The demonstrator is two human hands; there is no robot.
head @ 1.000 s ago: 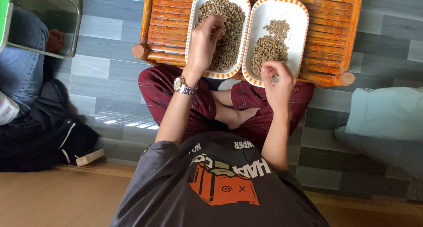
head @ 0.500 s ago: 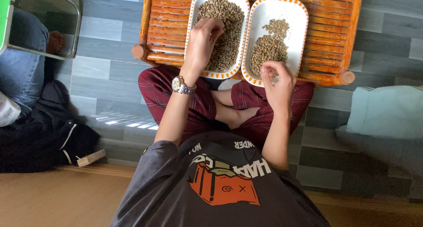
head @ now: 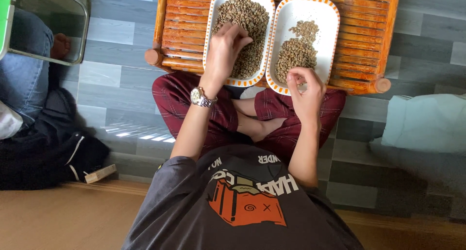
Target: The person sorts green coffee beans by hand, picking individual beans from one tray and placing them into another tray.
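Two white oval dishes with orange-dashed rims sit side by side on a wooden slatted tray table [head: 369, 46]. The left dish [head: 212, 31] is heaped with pale green coffee beans [head: 247, 12]. The right dish [head: 330, 22] holds a smaller pile of beans [head: 296, 48]. My left hand [head: 224, 48], with a wristwatch, rests on the left pile, its fingertips pinching among the beans. My right hand [head: 305, 87] is curled at the near rim of the right dish, fingers pressed to thumb, apparently on a few beans.
I sit cross-legged in dark red checked trousers [head: 174, 92] on grey plank flooring. At the left are another person's jeans-clad leg [head: 22, 65], a glass-topped frame [head: 73, 36] and a black garment [head: 48, 153]. A pale cushion [head: 427, 124] lies right.
My left hand has slid slightly nearer over the left pile and its fingers have shifted among the beans. My right hand has hardly moved.
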